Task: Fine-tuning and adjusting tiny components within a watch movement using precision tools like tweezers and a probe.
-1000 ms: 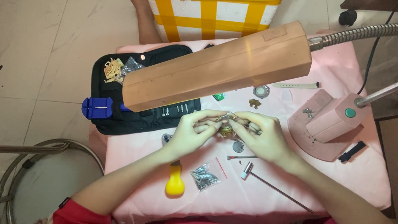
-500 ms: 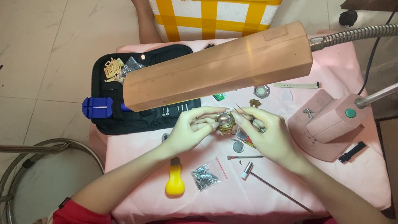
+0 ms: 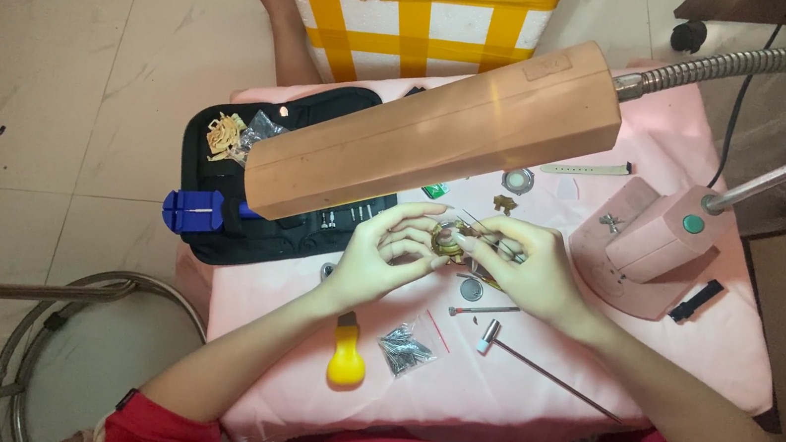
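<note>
Both hands meet over the middle of a small counter (image 3: pixel 696 358) draped in pink cloth, just under the near edge of a long peach-coloured lamp head (image 3: pixel 434 131) that hangs on a flexible metal neck (image 3: pixel 762 61). The left hand (image 3: pixel 378 259) has its fingers curled, thumb and fingertips closed on a small gold-toned watch (image 3: pixel 451 241), which sits raised off the cloth between the two hands. The right hand (image 3: pixel 531 273) comes in from the other side, its grip also closed on the watch at the right edge; whether it pinches a fine tool as well is too small to tell. Just below the hands a small round metal part (image 3: pixel 471 290) lies on the cloth, with a thin pin tool (image 3: pixel 482 311) beside it and a small hammer (image 3: pixel 545 368) with a long thin shaft further toward the person. A clear bag of small metal pieces (image 3: pixel 406 347) rests near the left forearm, next to a yellow-handled tool (image 3: pixel 347 360). To the left lies an open black tool case (image 3: pixel 211 239) with a blue band-link remover (image 3: pixel 197 212) on it. Beyond the lamp head lie a round watch case part (image 3: pixel 518 179) and a pale strap piece (image 3: pixel 584 168). The pink lamp base (image 3: pixel 645 247) stands at the right, a black clip (image 3: pixel 698 300) by it. A white and yellow box (image 3: pixel 420 4) stands on the tiled floor behind.
</note>
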